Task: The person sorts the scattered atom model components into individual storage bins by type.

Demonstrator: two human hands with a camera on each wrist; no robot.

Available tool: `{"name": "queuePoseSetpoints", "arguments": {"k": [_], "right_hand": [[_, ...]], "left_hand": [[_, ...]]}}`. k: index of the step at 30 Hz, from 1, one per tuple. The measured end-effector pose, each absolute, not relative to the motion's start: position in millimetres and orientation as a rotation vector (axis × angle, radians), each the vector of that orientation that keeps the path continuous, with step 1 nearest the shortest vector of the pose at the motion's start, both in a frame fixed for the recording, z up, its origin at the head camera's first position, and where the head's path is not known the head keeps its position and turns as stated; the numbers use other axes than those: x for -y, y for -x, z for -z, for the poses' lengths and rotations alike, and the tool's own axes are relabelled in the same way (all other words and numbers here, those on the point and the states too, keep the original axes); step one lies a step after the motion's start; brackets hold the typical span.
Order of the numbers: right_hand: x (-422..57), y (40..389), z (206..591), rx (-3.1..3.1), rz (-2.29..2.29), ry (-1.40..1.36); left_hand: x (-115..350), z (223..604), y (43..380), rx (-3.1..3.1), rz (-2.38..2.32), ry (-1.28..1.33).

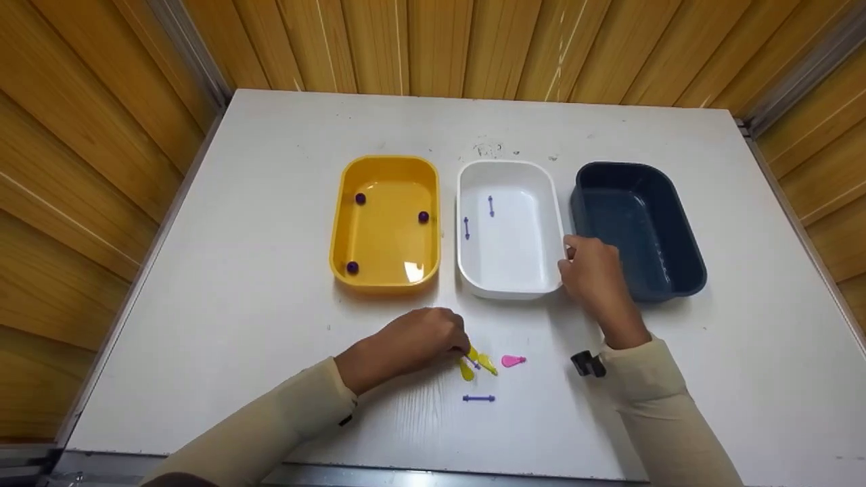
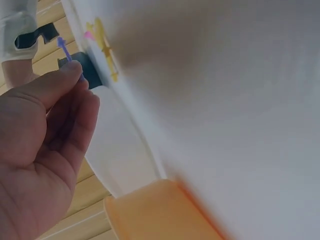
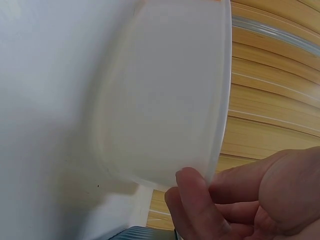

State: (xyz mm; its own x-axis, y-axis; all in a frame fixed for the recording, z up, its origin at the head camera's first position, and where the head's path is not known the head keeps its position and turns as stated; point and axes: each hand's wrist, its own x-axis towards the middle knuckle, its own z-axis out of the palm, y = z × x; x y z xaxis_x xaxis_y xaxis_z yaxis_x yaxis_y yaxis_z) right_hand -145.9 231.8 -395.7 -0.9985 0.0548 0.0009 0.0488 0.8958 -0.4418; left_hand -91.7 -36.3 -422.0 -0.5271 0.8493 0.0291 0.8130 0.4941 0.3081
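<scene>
My left hand (image 1: 421, 338) pinches a small purple rod with knobbed ends (image 2: 65, 49) between thumb and fingertips, low over the table. Close by its fingertips lie several yellow teardrop-shaped pieces (image 1: 486, 364). A pink teardrop-shaped piece (image 1: 512, 361) is just to their right, and another purple rod (image 1: 479, 398) lies nearer the front. With thumb and fingers, my right hand (image 1: 597, 276) grips the right rim of the white bin (image 1: 517, 260). Two purple rods (image 1: 491, 206) are inside that bin. In the right wrist view, fingertips (image 3: 190, 182) press its outer wall.
A yellow bin (image 1: 385, 237) holding three dark purple beads (image 1: 423, 217) stands left of the white one. The dark blue bin (image 1: 626, 223) is at the right, beside my right hand. Wood-patterned panels (image 1: 433, 47) rise behind the white table (image 1: 223, 325).
</scene>
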Motion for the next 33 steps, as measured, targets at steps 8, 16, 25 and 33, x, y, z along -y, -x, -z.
{"name": "queuePoseSetpoints", "arguments": {"k": [8,16,25,33], "right_hand": [[-234.0,143.5,395.7,3.078,-0.745,0.133],[-233.6,143.2,394.7,3.083,-0.768,0.157],[-231.7,144.5,395.4,3.065,-0.745,0.094],[-233.0,146.4,395.8,3.037,-0.697,0.068]], "left_hand": [[27.7,404.3,112.1,-2.790,-0.637,-1.256],[17.8,395.6,131.0,-2.906,-0.698,-1.078],[7.2,399.4,137.2,-2.937,-0.637,-1.064],[4.9,398.5,138.5,-2.921,-0.610,-1.045]]}}
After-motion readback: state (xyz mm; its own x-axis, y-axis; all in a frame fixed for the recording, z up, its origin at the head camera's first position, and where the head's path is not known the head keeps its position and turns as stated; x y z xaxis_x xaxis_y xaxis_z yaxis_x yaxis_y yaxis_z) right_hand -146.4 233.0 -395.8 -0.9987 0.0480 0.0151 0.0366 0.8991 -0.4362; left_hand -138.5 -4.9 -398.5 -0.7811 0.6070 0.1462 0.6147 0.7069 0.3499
